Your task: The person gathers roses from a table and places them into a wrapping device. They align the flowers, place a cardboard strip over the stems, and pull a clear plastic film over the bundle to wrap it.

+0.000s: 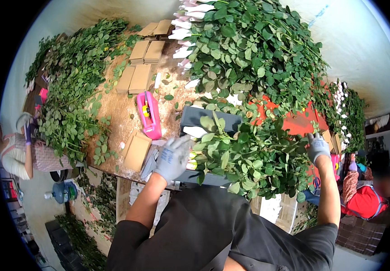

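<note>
A bunch of leafy rose stems [249, 155] lies across a dark grey ridged stand [212, 118] in front of me. One white rose head [195, 131] shows at the bunch's left end. My left hand [173, 158], in a grey work glove, is beside the flower heads, its fingers slightly blurred; whether they grip anything is unclear. My right hand [318, 148], gloved alike, is by the stem ends at the right, and leaves partly hide what its fingers touch. A pink tape dispenser [150, 117] stands on the table left of the stand.
Folded cardboard pieces [136, 150] lie near my left hand, with several cardboard stacks [140, 78] farther back. A large heap of roses [249, 47] covers the far side; more stems [73, 88] lie left. Co-workers are at the left [22, 149] and right [364, 193]. Blue-handled scissors [316, 182] are at right.
</note>
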Action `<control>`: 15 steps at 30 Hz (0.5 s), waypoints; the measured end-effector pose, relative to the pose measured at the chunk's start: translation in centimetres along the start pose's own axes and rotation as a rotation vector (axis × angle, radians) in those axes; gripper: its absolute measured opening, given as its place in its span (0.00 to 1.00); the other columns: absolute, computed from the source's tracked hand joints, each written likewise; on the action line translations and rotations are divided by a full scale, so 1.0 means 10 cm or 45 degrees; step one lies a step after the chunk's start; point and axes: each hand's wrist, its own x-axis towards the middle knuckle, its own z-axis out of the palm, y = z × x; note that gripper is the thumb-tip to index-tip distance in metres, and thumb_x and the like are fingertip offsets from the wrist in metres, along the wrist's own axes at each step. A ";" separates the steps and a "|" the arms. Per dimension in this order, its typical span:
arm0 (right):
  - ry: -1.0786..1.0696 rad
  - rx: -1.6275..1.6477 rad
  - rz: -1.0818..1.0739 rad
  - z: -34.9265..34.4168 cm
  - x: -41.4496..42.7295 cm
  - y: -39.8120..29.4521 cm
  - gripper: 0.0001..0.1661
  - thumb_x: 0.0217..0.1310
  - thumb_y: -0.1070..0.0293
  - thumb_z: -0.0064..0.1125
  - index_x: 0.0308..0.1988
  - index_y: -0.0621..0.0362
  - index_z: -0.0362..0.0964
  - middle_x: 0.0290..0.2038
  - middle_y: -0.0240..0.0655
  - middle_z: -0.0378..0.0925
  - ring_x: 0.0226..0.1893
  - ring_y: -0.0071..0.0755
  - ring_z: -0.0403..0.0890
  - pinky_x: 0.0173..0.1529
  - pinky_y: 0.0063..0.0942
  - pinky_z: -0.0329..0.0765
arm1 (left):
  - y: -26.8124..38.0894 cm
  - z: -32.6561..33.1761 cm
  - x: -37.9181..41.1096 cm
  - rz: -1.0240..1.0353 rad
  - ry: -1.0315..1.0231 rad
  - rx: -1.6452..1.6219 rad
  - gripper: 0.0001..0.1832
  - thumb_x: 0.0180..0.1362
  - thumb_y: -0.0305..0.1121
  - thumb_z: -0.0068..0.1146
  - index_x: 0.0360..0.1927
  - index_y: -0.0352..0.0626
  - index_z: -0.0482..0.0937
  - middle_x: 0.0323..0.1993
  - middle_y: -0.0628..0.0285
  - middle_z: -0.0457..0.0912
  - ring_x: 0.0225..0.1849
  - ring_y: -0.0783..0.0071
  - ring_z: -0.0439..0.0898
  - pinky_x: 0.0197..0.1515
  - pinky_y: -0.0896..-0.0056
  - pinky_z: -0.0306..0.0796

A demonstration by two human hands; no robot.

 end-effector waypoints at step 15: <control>0.855 0.456 -1.002 -0.66 -0.30 -2.99 0.12 0.62 0.68 0.57 0.46 0.56 0.73 0.44 0.41 0.77 0.42 0.44 0.84 0.42 0.41 0.84 | -0.26 -0.29 0.40 0.031 -0.053 0.214 0.18 0.60 0.34 0.65 0.53 0.45 0.83 0.45 0.59 0.82 0.49 0.56 0.79 0.53 0.55 0.75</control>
